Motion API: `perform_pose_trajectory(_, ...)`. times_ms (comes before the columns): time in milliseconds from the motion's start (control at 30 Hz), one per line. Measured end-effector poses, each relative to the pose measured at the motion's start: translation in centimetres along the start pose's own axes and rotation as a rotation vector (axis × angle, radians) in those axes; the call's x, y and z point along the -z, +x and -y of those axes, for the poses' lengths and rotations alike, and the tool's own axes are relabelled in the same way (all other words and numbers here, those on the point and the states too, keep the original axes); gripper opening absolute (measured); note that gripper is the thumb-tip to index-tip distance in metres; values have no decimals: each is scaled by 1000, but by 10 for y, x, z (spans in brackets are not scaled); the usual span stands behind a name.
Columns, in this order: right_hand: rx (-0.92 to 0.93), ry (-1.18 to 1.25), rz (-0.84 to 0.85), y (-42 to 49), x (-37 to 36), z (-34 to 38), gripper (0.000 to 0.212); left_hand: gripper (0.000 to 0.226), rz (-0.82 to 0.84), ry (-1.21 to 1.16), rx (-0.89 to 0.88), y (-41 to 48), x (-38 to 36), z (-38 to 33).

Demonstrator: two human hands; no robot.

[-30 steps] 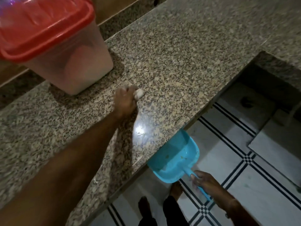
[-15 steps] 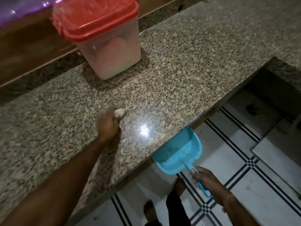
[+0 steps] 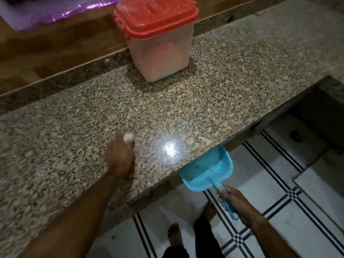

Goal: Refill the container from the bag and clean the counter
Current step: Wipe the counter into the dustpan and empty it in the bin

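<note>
**Stage.** The container [image 3: 162, 53] stands at the back of the counter [image 3: 242, 86] with its red lid [image 3: 154, 19] on. Refilling is judged complete; the step in hand is cleaning. No bag is in view.

**Hands.** The hands are well apart.
- The left hand [image 3: 120, 157] rests on the counter, fingers curled round a small white wad [image 3: 128, 137]. The view is blurred here; the wad is probably a cloth or tissue.
- The right hand [image 3: 235, 203] is below counter level and grips the handle [image 3: 217, 185] of the blue dustpan [image 3: 204, 170].

**Dustpan position.** The pan mouth is tucked under the front edge of the counter. Its long axis runs from that edge down and to the right, over the floor [image 3: 279, 183]. A few scraps already lie in the pan.

**Governing relation.** Pale straw-like scraps [image 3: 205, 139] lie on the counter near the front edge, just above the pan mouth. They lie to the right of the left hand, beyond the lamp glare. The left hand is the only hand on the surface. A sweep should therefore run rightward and toward the front edge, in line with the pan mouth.

**Caution.**
- The container is well apart from both hands and off the sweep line.
- Keep the pan lip against the underside of the edge, or scraps may drop to the floor.
</note>
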State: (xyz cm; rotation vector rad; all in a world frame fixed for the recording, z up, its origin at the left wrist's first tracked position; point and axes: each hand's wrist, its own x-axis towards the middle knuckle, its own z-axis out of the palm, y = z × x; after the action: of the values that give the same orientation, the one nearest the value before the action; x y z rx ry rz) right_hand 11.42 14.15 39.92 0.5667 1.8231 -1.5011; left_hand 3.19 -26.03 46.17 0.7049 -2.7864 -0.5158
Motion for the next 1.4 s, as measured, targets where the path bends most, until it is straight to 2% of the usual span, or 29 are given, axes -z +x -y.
perform_pose_trajectory(67,0,-8,8,-1,-6,2,29,36,-3,150,-43,-13,-5,24)
perform_pose_trajectory(133,-8,4,17,-2,-12,3,28,40,34,183,-78,-38,-19,8)
perform_pose_trajectory(267,-16,-42,42,-2,-17,6,29,34,218,34,-194,-67,-47,-80)
perform_pose_trajectory(333,-10,-68,57,-3,-17,9,28,25,328,-72,-147,-70,-48,-112)
perform_pose_trajectory(400,3,-89,58,-4,-14,9,27,19,288,-225,-17,-66,-37,-110)
perform_pose_trajectory(433,9,-91,49,-4,-11,10,27,17,225,-230,44,-61,-29,-95)
perform_pose_trajectory(500,20,-100,55,-4,-4,10,28,20,76,2,77,-50,-11,-47)
perform_pose_trajectory(567,29,-125,33,2,3,10,30,23,-3,137,140,-49,2,9)
perform_pose_trajectory(633,32,-118,47,6,11,8,30,30,-8,208,179,-64,12,37)
perform_pose_trajectory(700,32,-130,79,11,18,9,31,36,10,271,163,-87,11,37)
perform_pose_trajectory(900,26,-125,185,21,44,14,31,31,143,179,151,-109,-25,-76)
perform_pose_trajectory(1033,9,-133,253,32,69,19,26,42,69,184,155,-92,-67,-147)
perform_pose_trajectory(1200,11,-161,306,50,98,26,26,42,78,85,21,-78,-111,-237)
perform_pose_trajectory(1300,9,-156,326,53,111,28,23,35,103,67,-9,-76,-121,-261)
perform_pose_trajectory(1400,14,-177,369,52,119,28,23,35,162,14,-24,-81,-116,-255)
